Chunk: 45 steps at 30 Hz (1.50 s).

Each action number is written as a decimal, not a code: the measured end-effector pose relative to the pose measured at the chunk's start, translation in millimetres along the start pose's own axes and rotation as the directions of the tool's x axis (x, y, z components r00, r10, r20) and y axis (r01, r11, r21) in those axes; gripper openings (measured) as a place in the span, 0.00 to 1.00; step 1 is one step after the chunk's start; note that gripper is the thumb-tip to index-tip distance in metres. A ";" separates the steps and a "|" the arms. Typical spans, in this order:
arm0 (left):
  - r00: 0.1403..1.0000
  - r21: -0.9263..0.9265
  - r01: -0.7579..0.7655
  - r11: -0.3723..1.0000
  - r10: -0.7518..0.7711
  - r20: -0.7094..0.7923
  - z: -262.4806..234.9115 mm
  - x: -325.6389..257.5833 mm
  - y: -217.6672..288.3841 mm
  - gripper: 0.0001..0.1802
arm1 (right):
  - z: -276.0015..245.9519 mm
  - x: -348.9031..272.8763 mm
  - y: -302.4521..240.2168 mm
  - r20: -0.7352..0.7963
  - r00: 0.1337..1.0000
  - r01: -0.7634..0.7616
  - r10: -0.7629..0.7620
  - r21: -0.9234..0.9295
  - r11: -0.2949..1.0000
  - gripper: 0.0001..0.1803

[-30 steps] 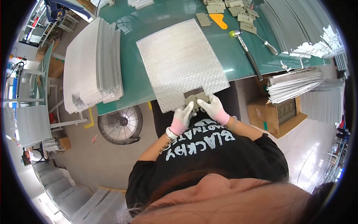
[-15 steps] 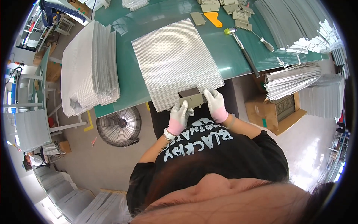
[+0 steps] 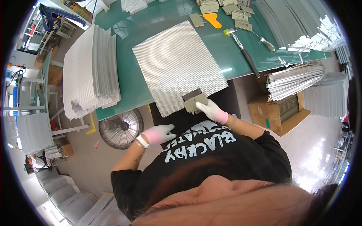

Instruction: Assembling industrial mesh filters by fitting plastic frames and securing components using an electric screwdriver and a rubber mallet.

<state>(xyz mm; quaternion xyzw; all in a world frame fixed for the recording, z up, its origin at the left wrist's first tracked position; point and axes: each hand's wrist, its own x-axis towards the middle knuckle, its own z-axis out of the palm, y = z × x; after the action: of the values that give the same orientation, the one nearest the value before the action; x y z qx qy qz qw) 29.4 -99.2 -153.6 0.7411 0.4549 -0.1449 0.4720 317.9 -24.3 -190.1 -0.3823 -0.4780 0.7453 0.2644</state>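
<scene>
A silvery expanded-metal mesh sheet (image 3: 177, 56) lies on the green table and overhangs its near edge. A flat grey-green plastic plate (image 3: 194, 103) sits at the sheet's near edge, beside a dark rectangular opening. My right hand (image 3: 209, 110), in a white glove with a pink cuff, pinches the plate at its right side; the fingers underneath are hidden. My left hand (image 3: 160, 134), gloved the same way, is off to the left in front of my shirt. Its fingers are stretched out and hold nothing.
A tall stack of mesh sheets (image 3: 90, 71) stands on the left. Farther back lie several similar plates (image 3: 230, 9), a yellow scraper (image 3: 213, 19), a hammer (image 3: 243, 52) and a white-handled tool (image 3: 267, 43). A floor fan (image 3: 122, 128) and an open cardboard box (image 3: 264, 115) flank me.
My left hand has let go of the plate and moved left and toward me. My right hand now holds the plate alone, and the plate has tilted.
</scene>
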 end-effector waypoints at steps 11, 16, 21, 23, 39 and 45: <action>0.680 0.691 -0.134 0.710 0.573 -0.457 -152.7 104.0 78.7 0.32 | 2.7 -1.1 6.4 -0.338 0.935 0.180 -0.104 0.201 0.963 0.17; 0.707 0.613 0.024 0.790 0.420 -0.569 -103.1 124.4 124.5 0.36 | -24.3 -20.6 14.6 -0.663 0.712 0.417 -0.231 0.134 0.899 0.16; 0.690 0.562 0.028 0.826 0.391 -0.609 -99.7 120.4 127.7 0.34 | -30.7 -14.5 11.7 -0.613 0.780 0.306 -0.123 0.203 0.930 0.14; 0.686 0.570 0.022 0.822 0.402 -0.606 -97.4 121.3 127.5 0.34 | -22.1 -11.1 14.4 -0.707 0.698 0.391 -0.113 0.245 0.887 0.13; 0.713 0.559 0.021 0.829 0.379 -0.589 -96.1 118.2 130.1 0.31 | -27.3 -2.0 -8.0 -0.616 0.788 0.317 -0.020 0.378 0.870 0.11; 0.735 0.664 -0.026 0.747 0.465 -0.494 -144.9 128.8 93.2 0.28 | -53.5 4.3 -41.2 0.040 0.980 -0.182 0.194 -0.195 0.964 0.33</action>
<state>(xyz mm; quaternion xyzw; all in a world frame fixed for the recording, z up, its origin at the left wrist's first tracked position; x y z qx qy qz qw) 144.0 77.4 -109.4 0.9132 0.4037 0.0404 0.0377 360.7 22.9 -167.1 -0.4275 -0.5164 0.7286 0.1405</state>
